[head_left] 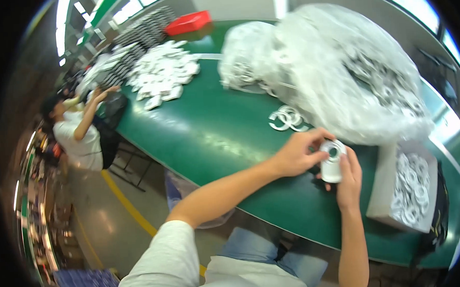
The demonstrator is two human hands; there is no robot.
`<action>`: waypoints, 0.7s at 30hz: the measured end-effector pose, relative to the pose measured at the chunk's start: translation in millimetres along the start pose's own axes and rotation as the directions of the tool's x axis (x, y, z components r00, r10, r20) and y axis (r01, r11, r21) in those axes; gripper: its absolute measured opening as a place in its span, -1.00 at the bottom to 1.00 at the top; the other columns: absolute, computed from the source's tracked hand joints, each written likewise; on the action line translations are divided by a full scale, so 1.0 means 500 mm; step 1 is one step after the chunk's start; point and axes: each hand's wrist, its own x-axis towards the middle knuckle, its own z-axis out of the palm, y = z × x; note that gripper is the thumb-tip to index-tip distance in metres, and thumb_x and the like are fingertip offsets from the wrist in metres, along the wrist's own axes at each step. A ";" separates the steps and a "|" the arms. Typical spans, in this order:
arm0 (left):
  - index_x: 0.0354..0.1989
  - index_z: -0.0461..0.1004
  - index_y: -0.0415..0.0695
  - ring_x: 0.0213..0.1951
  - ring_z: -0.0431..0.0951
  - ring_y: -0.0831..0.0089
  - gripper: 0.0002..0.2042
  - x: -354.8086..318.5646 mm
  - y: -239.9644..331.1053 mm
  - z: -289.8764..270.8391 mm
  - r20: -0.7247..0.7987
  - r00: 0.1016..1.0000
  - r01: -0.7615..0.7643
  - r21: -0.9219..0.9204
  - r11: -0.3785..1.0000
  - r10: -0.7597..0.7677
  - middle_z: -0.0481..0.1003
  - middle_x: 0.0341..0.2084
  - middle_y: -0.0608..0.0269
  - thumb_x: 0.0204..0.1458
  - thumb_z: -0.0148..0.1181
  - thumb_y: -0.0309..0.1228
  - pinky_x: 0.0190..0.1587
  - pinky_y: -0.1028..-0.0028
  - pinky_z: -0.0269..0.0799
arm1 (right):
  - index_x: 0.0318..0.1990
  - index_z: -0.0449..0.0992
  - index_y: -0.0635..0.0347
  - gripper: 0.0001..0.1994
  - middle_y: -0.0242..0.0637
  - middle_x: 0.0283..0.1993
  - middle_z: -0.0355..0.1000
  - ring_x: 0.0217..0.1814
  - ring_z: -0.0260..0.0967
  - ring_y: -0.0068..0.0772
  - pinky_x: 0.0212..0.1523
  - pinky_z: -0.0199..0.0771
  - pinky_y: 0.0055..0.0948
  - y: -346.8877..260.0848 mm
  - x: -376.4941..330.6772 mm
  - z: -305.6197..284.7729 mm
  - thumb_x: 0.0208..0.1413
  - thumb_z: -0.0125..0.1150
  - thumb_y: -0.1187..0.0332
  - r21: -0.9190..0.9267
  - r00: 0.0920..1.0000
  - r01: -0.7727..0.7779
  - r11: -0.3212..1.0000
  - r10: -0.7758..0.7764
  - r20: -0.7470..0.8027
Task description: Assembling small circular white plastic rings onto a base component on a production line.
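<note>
Over the green table, my two hands meet around a white plastic part [331, 173] with a rounded end and a ringed round hole. My right hand [349, 175] grips it along its right side, fingers curled behind. At the upper end, by the hole, my left hand [303, 153] pinches with thumb and forefinger; whether a separate ring sits there is too blurred to tell. Just beyond my left hand lie several loose white C-shaped rings [289, 118].
Large clear plastic bags [314, 73] of white parts stand beyond my hands. To the right is a carton [383, 188] of white rings. A pile of white parts [162, 72] and a red bin [188, 23] occupy the far left; a co-worker [80, 129] stands at the table's left edge.
</note>
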 end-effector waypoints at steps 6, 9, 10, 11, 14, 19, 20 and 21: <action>-0.17 0.52 -0.26 -0.40 0.52 0.58 -0.81 -0.066 0.016 -0.178 -0.445 0.887 0.164 0.053 0.985 -0.124 0.56 -0.41 0.21 0.02 0.12 -0.54 -0.33 0.55 0.43 | 0.14 0.22 0.27 -0.63 -0.15 -0.18 0.42 -0.17 0.39 -0.41 -0.43 0.42 -0.59 0.010 -0.009 0.001 0.31 -0.17 0.22 -0.058 0.999 -0.015 0.998 0.012 -0.044; -0.23 0.57 -0.20 -0.39 0.51 0.56 -0.83 -0.129 0.018 -0.400 -0.662 0.749 0.314 0.330 0.890 -0.019 0.57 -0.42 0.24 0.03 0.13 -0.50 -0.31 0.52 0.42 | 0.06 0.30 0.29 -0.65 -0.18 -0.20 0.44 -0.19 0.41 -0.44 -0.44 0.39 -0.62 0.019 -0.007 -0.001 0.30 -0.17 0.21 -0.112 0.999 0.006 0.994 -0.010 -0.032; -0.22 0.58 -0.15 -0.41 0.51 0.54 -0.83 -0.149 0.018 -0.488 -0.694 0.717 0.404 0.491 0.772 0.067 0.57 -0.45 0.24 0.01 0.16 -0.46 -0.33 0.50 0.41 | 0.03 0.33 0.30 -0.67 -0.20 -0.21 0.44 -0.20 0.42 -0.45 -0.44 0.39 -0.62 0.015 -0.007 0.008 0.30 -0.16 0.22 -0.121 0.999 0.013 0.993 -0.016 -0.027; -0.24 0.59 -0.13 -0.44 0.51 0.50 -0.83 -0.172 0.010 -0.592 -0.754 0.634 0.577 0.609 0.544 0.172 0.56 -0.49 0.23 -0.01 0.20 -0.40 -0.34 0.48 0.41 | -0.01 0.36 0.28 -0.68 -0.22 -0.23 0.45 -0.21 0.42 -0.47 -0.45 0.39 -0.62 0.015 -0.006 0.021 0.29 -0.15 0.22 -0.133 0.999 0.032 0.991 -0.033 -0.011; -0.11 0.52 -0.11 -0.37 0.57 0.29 -0.70 -0.170 0.048 -0.750 -0.719 0.655 0.578 0.674 0.460 0.231 0.57 -0.37 0.06 -0.06 0.25 -0.34 -0.27 0.36 0.46 | -0.12 0.43 0.24 -0.73 -0.26 -0.25 0.47 -0.23 0.42 -0.52 -0.45 0.35 -0.62 0.018 -0.001 0.032 0.29 -0.14 0.26 -0.172 1.000 0.016 0.985 -0.013 0.023; -0.12 0.47 -0.25 -0.13 0.52 0.09 -0.67 0.060 0.088 -0.564 -0.316 0.801 0.194 0.941 0.278 0.509 0.52 -0.19 -0.01 -0.11 0.22 -0.45 -0.04 0.27 0.41 | -0.21 0.47 0.27 -0.77 -0.34 -0.31 0.49 -0.26 0.42 -0.59 -0.45 0.36 -0.60 0.024 0.002 0.027 0.25 -0.05 0.31 -0.145 1.000 0.004 0.989 -0.006 -0.011; -0.15 0.49 -0.26 -0.17 0.54 0.16 -0.70 0.120 0.092 -0.484 -0.236 0.827 0.068 0.943 0.326 0.510 0.53 -0.21 0.02 -0.12 0.22 -0.49 -0.08 0.31 0.43 | -0.21 0.47 0.27 -0.77 -0.34 -0.31 0.49 -0.26 0.42 -0.59 -0.45 0.36 -0.60 0.021 0.000 0.024 0.25 -0.05 0.31 -0.154 1.000 0.002 0.988 -0.006 -0.028; -0.18 0.49 -0.26 -0.21 0.56 0.22 -0.72 0.175 0.079 -0.392 -0.191 0.822 -0.129 0.855 0.502 0.537 0.54 -0.25 0.03 -0.13 0.22 -0.51 -0.12 0.35 0.45 | -0.21 0.47 0.27 -0.78 -0.33 -0.31 0.49 -0.26 0.42 -0.58 -0.45 0.37 -0.59 0.020 -0.003 0.018 0.25 -0.05 0.31 -0.167 1.000 0.000 0.986 -0.005 -0.031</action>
